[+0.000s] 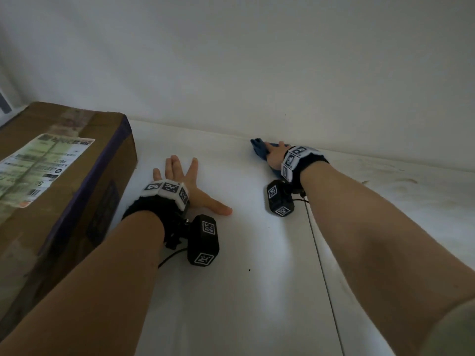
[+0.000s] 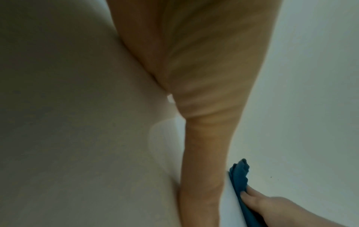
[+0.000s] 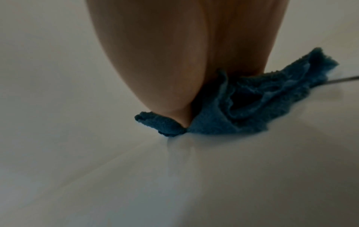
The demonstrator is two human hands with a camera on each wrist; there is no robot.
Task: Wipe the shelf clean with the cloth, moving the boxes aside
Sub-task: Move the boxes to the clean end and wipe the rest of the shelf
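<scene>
Pressing the cloth (image 1: 261, 149) into the back corner of the shelf (image 1: 231, 278) with my right hand (image 1: 276, 154), palm on top.
Left hand (image 1: 185, 181) lies flat, fingers spread wide, just beside the box (image 1: 59, 176) at the left.

Dim, flat indoor light, greyish cast. Soft glare patch on shelf (image 1: 277, 258) mid-frame in head view; frame darker twd 7 o'clock. Wide-angle bend at edges, all 3 views. Wrist views murky, noisy, soft focus; skin close to lens blurred; faint streaky sheen in right wrist view.
</scene>
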